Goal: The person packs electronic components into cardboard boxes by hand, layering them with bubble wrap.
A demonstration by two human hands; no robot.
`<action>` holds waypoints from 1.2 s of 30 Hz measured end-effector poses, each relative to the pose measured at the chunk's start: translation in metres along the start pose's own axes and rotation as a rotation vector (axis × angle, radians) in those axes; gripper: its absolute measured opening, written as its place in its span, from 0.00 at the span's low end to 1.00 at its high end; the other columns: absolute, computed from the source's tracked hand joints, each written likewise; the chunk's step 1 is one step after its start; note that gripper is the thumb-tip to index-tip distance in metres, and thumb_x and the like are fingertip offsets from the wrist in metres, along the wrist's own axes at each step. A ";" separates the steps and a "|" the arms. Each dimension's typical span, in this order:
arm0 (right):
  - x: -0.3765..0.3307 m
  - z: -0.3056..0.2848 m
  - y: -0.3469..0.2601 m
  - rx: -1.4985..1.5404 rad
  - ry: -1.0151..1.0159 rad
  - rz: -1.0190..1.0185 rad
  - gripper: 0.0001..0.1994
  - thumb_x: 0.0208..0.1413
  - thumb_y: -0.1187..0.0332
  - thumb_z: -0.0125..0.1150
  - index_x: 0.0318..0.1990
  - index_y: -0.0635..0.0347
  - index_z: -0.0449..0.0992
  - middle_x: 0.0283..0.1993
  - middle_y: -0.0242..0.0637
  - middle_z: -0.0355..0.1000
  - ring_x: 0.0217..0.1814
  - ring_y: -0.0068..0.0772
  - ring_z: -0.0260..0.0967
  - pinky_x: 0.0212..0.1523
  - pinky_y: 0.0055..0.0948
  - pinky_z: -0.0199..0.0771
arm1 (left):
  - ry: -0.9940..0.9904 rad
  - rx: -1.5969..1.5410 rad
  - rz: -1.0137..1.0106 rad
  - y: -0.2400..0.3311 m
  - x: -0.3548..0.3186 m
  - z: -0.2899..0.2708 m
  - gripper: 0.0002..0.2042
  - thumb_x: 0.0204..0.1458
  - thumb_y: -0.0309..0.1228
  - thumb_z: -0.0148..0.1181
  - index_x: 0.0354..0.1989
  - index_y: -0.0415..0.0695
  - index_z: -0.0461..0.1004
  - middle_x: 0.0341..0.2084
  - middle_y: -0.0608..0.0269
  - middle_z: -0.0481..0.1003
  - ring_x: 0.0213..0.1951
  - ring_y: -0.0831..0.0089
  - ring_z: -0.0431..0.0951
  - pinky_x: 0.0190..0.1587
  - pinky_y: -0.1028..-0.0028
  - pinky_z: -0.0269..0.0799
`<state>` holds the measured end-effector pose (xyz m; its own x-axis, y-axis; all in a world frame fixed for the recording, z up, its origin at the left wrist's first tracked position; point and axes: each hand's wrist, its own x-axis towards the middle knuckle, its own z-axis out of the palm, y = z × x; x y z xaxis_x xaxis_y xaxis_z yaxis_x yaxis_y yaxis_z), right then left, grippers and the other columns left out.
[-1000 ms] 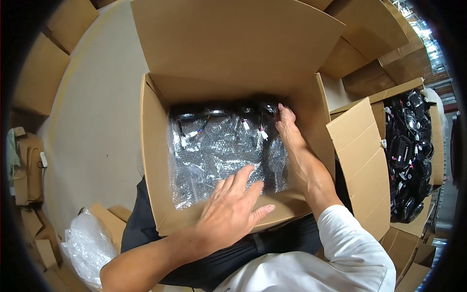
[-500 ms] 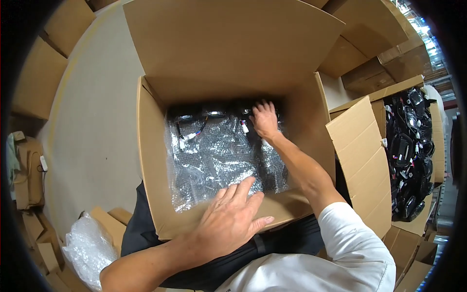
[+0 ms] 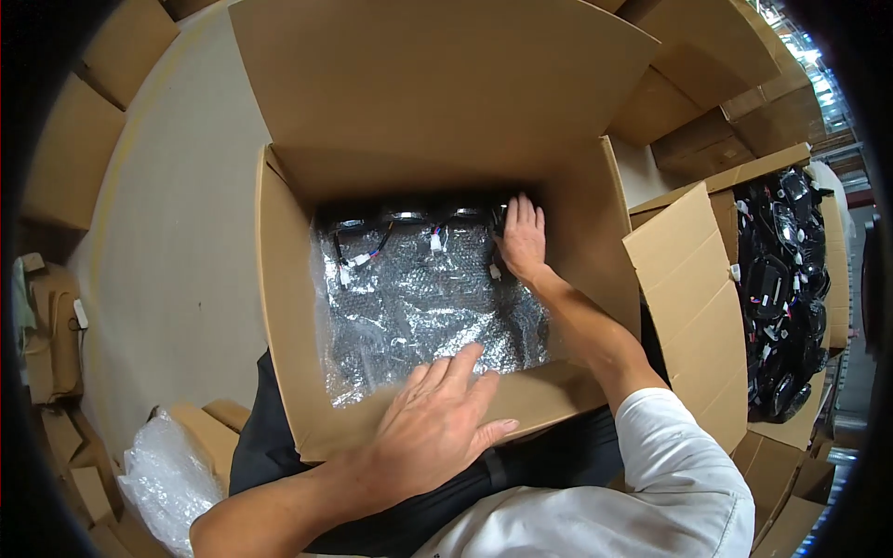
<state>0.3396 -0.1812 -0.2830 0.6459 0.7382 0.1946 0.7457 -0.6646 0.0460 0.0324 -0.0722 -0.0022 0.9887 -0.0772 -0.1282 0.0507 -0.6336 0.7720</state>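
Note:
An open cardboard box point(image 3: 616, 270) stands in front of me, its floor covered with clear bubble wrap point(image 3: 419, 312). Along its far inner wall lies a row of black, glossy-faced parts point(image 3: 405, 218) with coloured wires and white plugs point(image 3: 435, 242). My right hand point(image 3: 524, 237) reaches into the far right corner, fingers stretched out and resting on or against a dark part at the row's right end. That part is mostly hidden by the hand and shadow. Over the box's near edge hovers my left hand point(image 3: 437, 414), fingers spread, holding nothing.
To the right, another open carton with a raised flap point(image 3: 688, 298) holds many similar black parts point(image 3: 772, 288) with wires. Crumpled bubble wrap point(image 3: 172, 479) lies at lower left. Cardboard boxes point(image 3: 65, 158) line the left, and more boxes point(image 3: 702, 144) stand at far right.
My right hand has shifted slightly right, toward the box's right wall. A glossy part and its white plug beside that hand now sit farther left. My left hand has barely moved.

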 end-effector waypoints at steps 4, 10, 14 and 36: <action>0.000 0.014 0.034 -0.184 -0.061 -0.051 0.29 0.57 0.68 0.53 0.66 0.71 0.60 0.69 0.53 0.60 0.73 0.49 0.56 0.70 0.47 0.58 | -0.046 0.001 0.002 -0.001 0.002 -0.002 0.26 0.60 0.46 0.58 0.57 0.34 0.71 0.60 0.36 0.63 0.56 0.45 0.70 0.60 0.55 0.63; -0.007 0.000 0.016 -0.063 -0.258 -0.024 0.30 0.60 0.66 0.51 0.67 0.75 0.58 0.72 0.58 0.56 0.76 0.55 0.52 0.73 0.48 0.54 | -0.016 0.099 0.018 -0.003 0.005 0.007 0.25 0.56 0.42 0.64 0.54 0.33 0.72 0.59 0.35 0.65 0.57 0.42 0.70 0.59 0.55 0.66; 0.004 -0.024 0.008 -0.203 -0.261 0.064 0.29 0.59 0.64 0.50 0.65 0.74 0.64 0.70 0.57 0.60 0.71 0.52 0.57 0.70 0.59 0.51 | -0.026 0.206 0.045 0.001 0.025 0.010 0.23 0.51 0.35 0.69 0.52 0.34 0.74 0.57 0.37 0.68 0.54 0.42 0.73 0.55 0.54 0.70; -0.181 -0.202 0.007 0.552 0.316 -0.256 0.02 0.48 0.69 0.55 0.27 0.52 0.73 0.27 0.33 0.73 0.34 0.33 0.75 0.37 0.32 0.69 | 0.346 0.470 0.664 0.283 0.456 0.150 0.40 0.50 0.63 0.62 0.50 0.30 0.69 0.44 0.38 0.75 0.50 0.43 0.74 0.55 0.49 0.66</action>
<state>0.1955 -0.3428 -0.1194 0.4217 0.7398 0.5243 0.8969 -0.2554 -0.3611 0.4764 -0.4023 0.0642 0.7848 -0.3526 0.5097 -0.5368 -0.7978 0.2746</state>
